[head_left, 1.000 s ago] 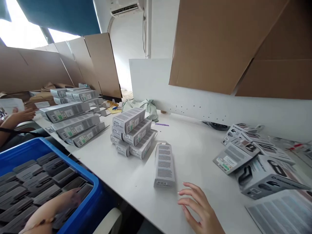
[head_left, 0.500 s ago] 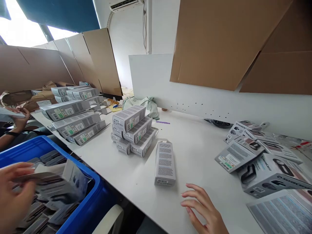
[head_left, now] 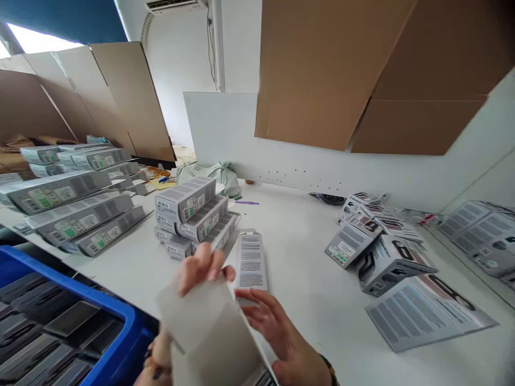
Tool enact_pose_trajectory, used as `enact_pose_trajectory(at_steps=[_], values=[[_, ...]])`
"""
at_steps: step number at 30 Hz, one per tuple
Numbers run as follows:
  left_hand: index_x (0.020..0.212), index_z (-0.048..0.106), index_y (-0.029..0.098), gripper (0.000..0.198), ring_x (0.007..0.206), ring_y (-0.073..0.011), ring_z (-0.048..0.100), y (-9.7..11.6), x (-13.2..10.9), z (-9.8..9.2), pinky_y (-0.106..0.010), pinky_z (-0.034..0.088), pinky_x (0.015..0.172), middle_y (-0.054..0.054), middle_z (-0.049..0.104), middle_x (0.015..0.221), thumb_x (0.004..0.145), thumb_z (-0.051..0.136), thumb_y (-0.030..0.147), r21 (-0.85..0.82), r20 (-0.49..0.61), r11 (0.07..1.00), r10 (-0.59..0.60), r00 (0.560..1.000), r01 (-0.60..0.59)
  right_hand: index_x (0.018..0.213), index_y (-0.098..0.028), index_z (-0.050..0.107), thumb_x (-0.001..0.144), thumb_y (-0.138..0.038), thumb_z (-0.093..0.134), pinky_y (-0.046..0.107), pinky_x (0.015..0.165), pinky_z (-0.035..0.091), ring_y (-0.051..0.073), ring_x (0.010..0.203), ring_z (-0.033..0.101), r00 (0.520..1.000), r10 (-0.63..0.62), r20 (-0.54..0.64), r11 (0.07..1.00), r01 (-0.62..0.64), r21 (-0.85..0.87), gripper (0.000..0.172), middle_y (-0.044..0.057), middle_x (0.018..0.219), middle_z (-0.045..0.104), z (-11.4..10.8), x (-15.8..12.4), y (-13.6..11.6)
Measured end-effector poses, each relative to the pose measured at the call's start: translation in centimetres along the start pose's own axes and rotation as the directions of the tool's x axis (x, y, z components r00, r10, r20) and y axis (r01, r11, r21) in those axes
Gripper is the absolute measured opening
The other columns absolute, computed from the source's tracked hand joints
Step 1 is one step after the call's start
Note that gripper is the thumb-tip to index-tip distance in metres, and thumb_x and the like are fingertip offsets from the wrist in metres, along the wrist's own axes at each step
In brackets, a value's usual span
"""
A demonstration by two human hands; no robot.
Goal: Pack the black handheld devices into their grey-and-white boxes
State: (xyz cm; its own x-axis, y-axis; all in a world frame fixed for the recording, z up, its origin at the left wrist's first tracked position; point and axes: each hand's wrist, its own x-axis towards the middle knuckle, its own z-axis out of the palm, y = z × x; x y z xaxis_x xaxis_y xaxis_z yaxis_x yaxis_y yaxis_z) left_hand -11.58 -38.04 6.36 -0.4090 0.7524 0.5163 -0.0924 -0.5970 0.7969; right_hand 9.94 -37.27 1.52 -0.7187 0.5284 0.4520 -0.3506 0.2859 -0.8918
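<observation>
Our left hand [head_left: 201, 268] is gripping the upper edge of an open box [head_left: 211, 327] at the bottom centre of the frame. Our right hand [head_left: 271, 324] is reaching along the box's right side, fingers extended; we cannot tell whether it is grasping. Just behind, a printed box [head_left: 251, 257] is lying on the worktop [head_left: 301, 246], and a box stack [head_left: 199, 187] is standing to its left. At lower left, a blue bin [head_left: 129, 316] is holding dark items.
</observation>
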Motion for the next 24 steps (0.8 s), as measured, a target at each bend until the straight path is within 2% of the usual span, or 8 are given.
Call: enact_pose_trajectory(at_steps=[2, 4, 8, 11, 14, 17, 20, 24], values=[[0.043, 0.021, 0.020, 0.072, 0.053, -0.0137, 0.043, -1.4, 1.0, 3.8, -0.036, 0.058, 0.061, 0.003, 0.024, 0.057, 0.057, 0.073, 0.069, -0.212, 0.115, 0.976, -0.021, 0.993, 0.045, 0.147, -0.029, 0.034, 0.075, -0.070, 0.064, 0.042, 0.100, 0.051, 0.028, 0.129, 0.056, 0.999, 0.048, -0.013, 0.999, -0.048, 0.015, 0.088, 0.015, 0.144, 0.052, 0.1, -0.2, 0.1], [0.046, 0.030, 0.019, 0.063, 0.062, -0.0143, 0.050, -2.3, 1.4, 5.7, -0.034, 0.059, 0.068, 0.002, 0.033, 0.061, 0.058, 0.080, 0.055, -0.283, 0.133, 0.953, -0.077, 0.988, 0.112, 0.148, -0.029, 0.032, 0.077, -0.060, 0.071, 0.041, 0.103, 0.049, 0.028, 0.132, 0.053, 0.995, 0.072, -0.073, 0.995, -0.077, -0.068, 0.087, 0.014, 0.146, 0.050, 0.2, -0.8, -0.3], [0.082, 0.056, 0.026, 0.030, 0.092, -0.0183, 0.061, -3.1, 0.5, 6.3, -0.034, 0.058, 0.082, 0.000, 0.056, 0.091, 0.071, 0.076, 0.046, -0.186, 0.021, 0.965, -0.182, 0.983, 0.183, 0.151, -0.036, 0.019, 0.085, -0.061, 0.059, 0.036, 0.097, 0.054, 0.026, 0.129, 0.057, 0.981, -0.063, -0.181, 0.975, 0.022, -0.221, 0.081, 0.010, 0.147, 0.049, 0.0, -2.4, -1.8], [0.108, 0.055, 0.036, 0.032, 0.102, -0.0208, 0.064, -3.0, -1.4, 6.3, -0.036, 0.057, 0.085, -0.002, 0.060, 0.116, 0.084, 0.061, 0.055, -0.153, 0.028, 0.973, -0.173, 0.985, 0.175, 0.150, -0.040, 0.015, 0.094, -0.059, 0.043, 0.033, 0.093, 0.057, 0.024, 0.128, 0.058, 0.933, -0.187, -0.307, 0.922, 0.059, -0.381, 0.065, 0.008, 0.148, 0.045, -0.9, -3.3, -2.9], [0.123, 0.056, 0.037, 0.060, 0.122, -0.0327, 0.057, -3.0, -3.8, 6.6, -0.047, 0.053, 0.096, -0.008, 0.052, 0.139, 0.077, 0.052, 0.076, 0.060, 0.307, 0.995, -0.097, 0.947, 0.083, 0.148, -0.041, 0.020, 0.097, -0.055, 0.041, 0.035, 0.102, 0.051, 0.024, 0.135, 0.048, 0.879, -0.264, -0.396, 0.849, 0.017, -0.528, 0.057, 0.007, 0.149, 0.037, -2.5, -3.8, -3.3], [0.141, 0.045, 0.039, 0.070, 0.143, -0.0388, 0.033, -3.5, -6.0, 7.3, -0.052, 0.044, 0.107, -0.008, 0.031, 0.157, 0.078, 0.060, 0.068, 0.366, 0.505, 0.928, -0.137, 0.852, -0.067, 0.142, -0.035, 0.034, 0.095, -0.047, 0.051, 0.035, 0.104, 0.048, 0.025, 0.134, 0.046, 0.876, -0.295, -0.381, 0.772, -0.016, -0.636, 0.052, 0.007, 0.142, 0.037, -4.0, -4.1, -3.1], [0.131, 0.055, 0.041, 0.047, 0.141, -0.0355, 0.038, -4.2, -7.1, 8.0, -0.049, 0.047, 0.106, -0.006, 0.033, 0.155, 0.087, 0.056, 0.057, 0.411, 0.542, 0.891, -0.070, 0.838, -0.192, 0.130, -0.032, 0.048, 0.089, -0.040, 0.060, 0.033, 0.100, 0.050, 0.023, 0.122, 0.053, 0.900, -0.276, -0.338, 0.747, -0.021, -0.665, 0.044, 0.006, 0.130, 0.041, -4.8, -4.2, -3.1], [0.096, 0.063, 0.028, 0.028, 0.132, -0.0321, 0.048, -5.0, -7.4, 8.4, -0.043, 0.051, 0.102, -0.008, 0.043, 0.142, 0.086, 0.059, 0.055, 0.320, 0.564, 0.916, 0.020, 0.826, -0.240, 0.117, -0.030, 0.054, 0.079, -0.036, 0.070, 0.033, 0.090, 0.053, 0.023, 0.108, 0.059, 0.902, -0.253, -0.351, 0.780, -0.025, -0.626, 0.041, 0.005, 0.120, 0.045, -4.9, -4.6, -3.2]])
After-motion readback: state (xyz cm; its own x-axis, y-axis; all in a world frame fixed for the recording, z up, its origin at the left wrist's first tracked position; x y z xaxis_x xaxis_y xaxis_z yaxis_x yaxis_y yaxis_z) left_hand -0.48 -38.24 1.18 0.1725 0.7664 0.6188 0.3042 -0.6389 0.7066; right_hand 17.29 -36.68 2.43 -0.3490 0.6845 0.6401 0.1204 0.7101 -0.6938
